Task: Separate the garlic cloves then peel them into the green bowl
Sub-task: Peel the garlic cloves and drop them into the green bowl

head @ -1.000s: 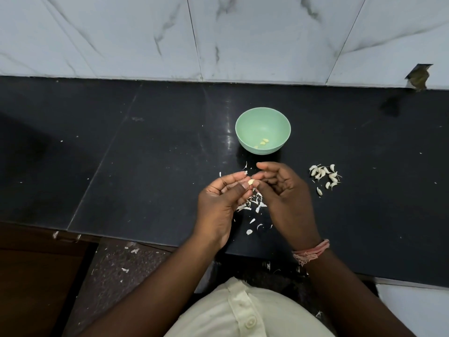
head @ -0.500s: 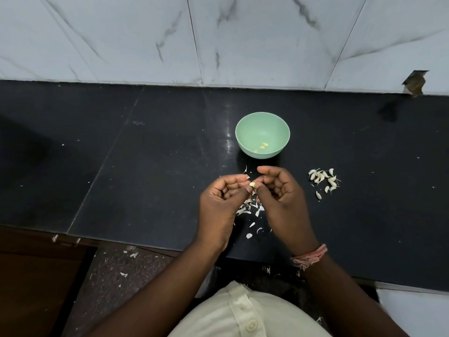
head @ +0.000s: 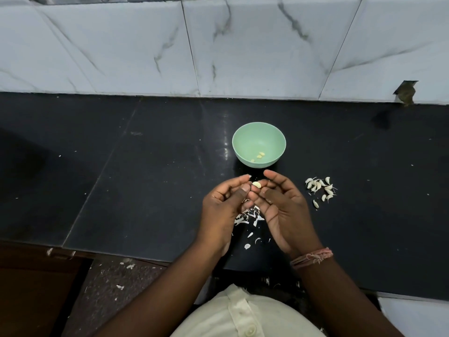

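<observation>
On the left, our left hand (head: 222, 205) is half curled, thumb up, with a scrap of skin stuck on one fingertip; it holds nothing firmly that we can see. Just beside it the clove (head: 256, 184) looks peeled and sits on the fingertips of our right hand (head: 281, 203), which is loosely spread with the palm up, so the clove only rests there and is not pinched. We think it can roll off and fall among the peels (head: 247, 216) on the counter (head: 145, 178) below the hands. The bowl (head: 259, 144) stands just beyond the hands with a few peeled cloves inside. If we toss carelessly, the clove may miss the rim. On the right, the unpeeled cloves (head: 320, 187) lie apart; our right wrist could scatter them.
</observation>
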`<state>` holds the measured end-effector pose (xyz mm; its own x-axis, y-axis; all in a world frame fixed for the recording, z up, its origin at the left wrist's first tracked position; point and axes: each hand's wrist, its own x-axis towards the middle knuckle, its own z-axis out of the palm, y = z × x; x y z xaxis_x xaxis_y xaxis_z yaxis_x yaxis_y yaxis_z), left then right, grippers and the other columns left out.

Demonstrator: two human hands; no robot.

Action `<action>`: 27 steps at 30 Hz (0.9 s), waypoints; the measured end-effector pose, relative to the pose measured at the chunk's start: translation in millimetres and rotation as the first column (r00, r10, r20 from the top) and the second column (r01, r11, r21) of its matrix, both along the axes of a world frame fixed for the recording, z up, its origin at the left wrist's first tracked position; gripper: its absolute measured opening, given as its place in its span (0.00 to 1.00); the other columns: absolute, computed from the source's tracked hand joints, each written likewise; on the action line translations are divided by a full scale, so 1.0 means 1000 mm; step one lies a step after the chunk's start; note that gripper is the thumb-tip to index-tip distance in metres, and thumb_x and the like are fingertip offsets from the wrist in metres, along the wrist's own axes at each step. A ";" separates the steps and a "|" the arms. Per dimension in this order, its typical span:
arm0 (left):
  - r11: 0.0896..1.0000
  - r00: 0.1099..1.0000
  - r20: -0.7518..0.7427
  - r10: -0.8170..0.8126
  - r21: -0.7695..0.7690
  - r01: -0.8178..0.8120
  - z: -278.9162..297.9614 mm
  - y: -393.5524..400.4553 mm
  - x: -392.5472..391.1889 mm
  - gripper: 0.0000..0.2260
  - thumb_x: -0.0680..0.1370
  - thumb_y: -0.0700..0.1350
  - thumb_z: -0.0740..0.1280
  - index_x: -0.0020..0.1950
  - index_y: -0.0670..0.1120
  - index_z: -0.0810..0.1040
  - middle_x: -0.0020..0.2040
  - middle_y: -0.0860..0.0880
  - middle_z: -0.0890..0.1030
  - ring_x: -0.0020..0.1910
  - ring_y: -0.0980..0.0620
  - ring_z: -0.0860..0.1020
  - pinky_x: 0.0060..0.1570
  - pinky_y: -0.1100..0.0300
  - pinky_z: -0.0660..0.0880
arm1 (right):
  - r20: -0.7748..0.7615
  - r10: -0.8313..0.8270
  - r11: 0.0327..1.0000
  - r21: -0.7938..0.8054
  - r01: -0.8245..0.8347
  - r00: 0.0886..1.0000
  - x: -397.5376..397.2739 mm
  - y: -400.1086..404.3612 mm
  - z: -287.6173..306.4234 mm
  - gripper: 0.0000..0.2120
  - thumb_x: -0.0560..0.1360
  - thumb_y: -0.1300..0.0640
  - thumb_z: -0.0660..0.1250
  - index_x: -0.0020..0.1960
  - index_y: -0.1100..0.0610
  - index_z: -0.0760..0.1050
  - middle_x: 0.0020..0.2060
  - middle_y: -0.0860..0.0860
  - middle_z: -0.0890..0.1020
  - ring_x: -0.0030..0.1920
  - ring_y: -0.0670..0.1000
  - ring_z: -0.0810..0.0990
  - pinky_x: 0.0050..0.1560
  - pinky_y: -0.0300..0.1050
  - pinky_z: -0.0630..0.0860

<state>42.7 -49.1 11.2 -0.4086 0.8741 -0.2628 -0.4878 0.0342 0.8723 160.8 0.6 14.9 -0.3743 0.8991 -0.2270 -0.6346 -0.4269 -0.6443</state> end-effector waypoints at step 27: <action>0.970 0.983 0.132 0.129 -0.222 -0.098 0.002 0.046 0.000 0.10 0.73 0.27 0.72 0.53 0.34 0.81 0.41 0.40 0.85 0.40 0.48 0.85 0.42 0.62 0.82 | 0.469 -0.273 0.945 0.295 0.142 0.840 -0.015 0.018 -0.010 0.44 0.72 0.78 0.71 0.78 0.48 0.60 0.45 0.56 0.86 0.48 0.50 0.86 0.51 0.41 0.82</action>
<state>42.6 -3.4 13.5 -0.4458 0.7411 -0.5020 -0.6196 0.1493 0.7706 146.0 18.4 4.6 -0.0672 0.9928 -0.0992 -0.2560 -0.1133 -0.9600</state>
